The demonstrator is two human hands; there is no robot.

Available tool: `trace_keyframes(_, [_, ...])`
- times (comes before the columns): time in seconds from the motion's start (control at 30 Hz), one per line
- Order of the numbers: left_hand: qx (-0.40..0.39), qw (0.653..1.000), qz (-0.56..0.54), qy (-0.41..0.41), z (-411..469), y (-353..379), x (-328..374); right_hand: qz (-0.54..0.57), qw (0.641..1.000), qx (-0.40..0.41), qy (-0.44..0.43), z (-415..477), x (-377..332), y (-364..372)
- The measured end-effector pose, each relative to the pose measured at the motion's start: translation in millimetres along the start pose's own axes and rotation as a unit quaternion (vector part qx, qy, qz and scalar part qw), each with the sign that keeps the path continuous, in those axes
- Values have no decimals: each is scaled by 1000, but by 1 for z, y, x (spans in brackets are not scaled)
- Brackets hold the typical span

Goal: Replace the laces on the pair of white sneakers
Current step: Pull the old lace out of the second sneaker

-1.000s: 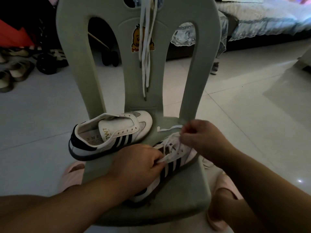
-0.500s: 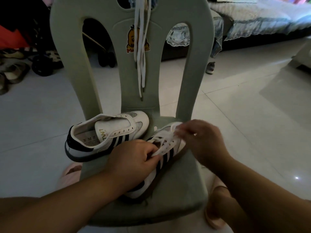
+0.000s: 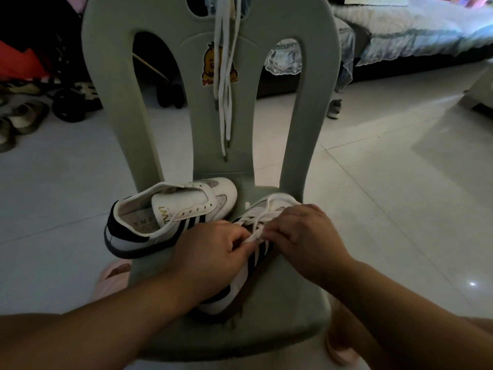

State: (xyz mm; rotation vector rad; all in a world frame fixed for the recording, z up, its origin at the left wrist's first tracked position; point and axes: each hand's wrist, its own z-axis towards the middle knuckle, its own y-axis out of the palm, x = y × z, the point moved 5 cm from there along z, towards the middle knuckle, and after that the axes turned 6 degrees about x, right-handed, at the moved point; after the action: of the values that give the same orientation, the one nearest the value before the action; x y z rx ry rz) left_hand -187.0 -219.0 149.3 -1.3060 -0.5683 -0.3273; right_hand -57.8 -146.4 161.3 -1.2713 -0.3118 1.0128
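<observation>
Together our left hand (image 3: pixel 210 252) and right hand (image 3: pixel 306 236) pinched the white lace (image 3: pixel 253 237) in curled fingers (image 3: pixel 237 237) over the nearer sneaker (image 3: pixel 230 292) — it lay on the chair seat (image 3: pixel 280 316), beside the unlaced sneaker (image 3: pixel 170 217).

SEAT: pale green plastic chair (image 3: pixel 280 324) | BACK-LEFT: unlaced white striped leather sneaker (image 3: pixel 186 209), heel past left edge | CENTRE, just right: second white striped sneaker (image 3: pixel 240 284), toe toward backrest | ON IT: left hand (image 3: pixel 210 252) and right hand (image 3: pixel 309 236), both at its threaded flat white lace (image 3: pixel 256 217) | BEHIND, over backrest: loose white spare laces (image 3: pixel 224 89).
</observation>
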Motion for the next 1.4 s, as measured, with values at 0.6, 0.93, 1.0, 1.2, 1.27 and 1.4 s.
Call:
trace_keyframes(0.6, [-9,1000,0,-7,3,2,0,13,999,-37,2,-3,2,10])
trace_keyframes(0.93, [-24,999,4,-31,4,3,0,310,848,161,398,-7,53,-27])
trace_keyframes(1.0, [-26,999,17,-26,4,4,1,334,807,209,440,-8,66,-37])
trace_keyframes(1.2, [-24,999,-8,-32,13,-3,5,181,881,76,430,0,79,-44])
trace_keyframes(1.27, [-19,999,-2,-33,21,-6,0,17,920,-62,386,-1,78,-32])
trace_keyframes(1.4, [-119,990,63,-40,29,4,-14,15,963,-104,249,10,47,-13])
